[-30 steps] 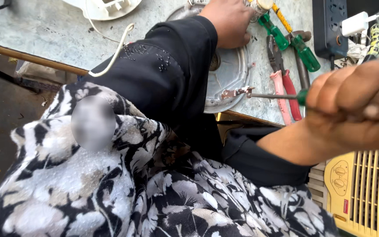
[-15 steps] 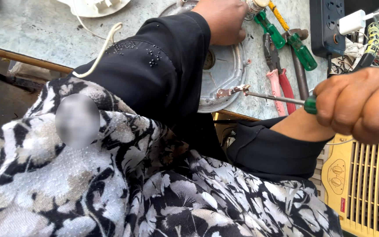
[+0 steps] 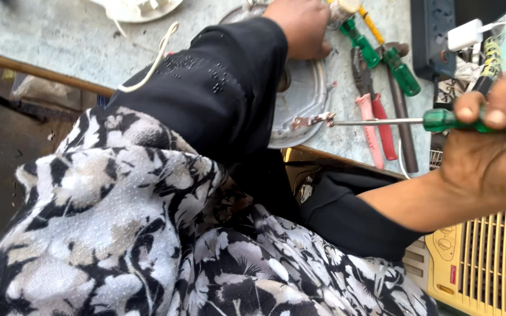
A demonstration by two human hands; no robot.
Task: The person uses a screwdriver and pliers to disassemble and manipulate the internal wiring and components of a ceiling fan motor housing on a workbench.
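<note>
We are driving the screwdriver (image 3: 440, 120), gripped in our right hand (image 3: 493, 146), into a bracket (image 3: 310, 121) on the plate (image 3: 303, 99) at upper centre, which our left hand (image 3: 301, 26) is pressing flat; the tip needs steadying.

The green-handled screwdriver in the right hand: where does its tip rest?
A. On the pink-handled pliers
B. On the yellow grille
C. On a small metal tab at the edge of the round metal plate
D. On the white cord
C: the right hand holds the screwdriver level, and its tip meets the metal tab at the rim of the round plate.
</note>
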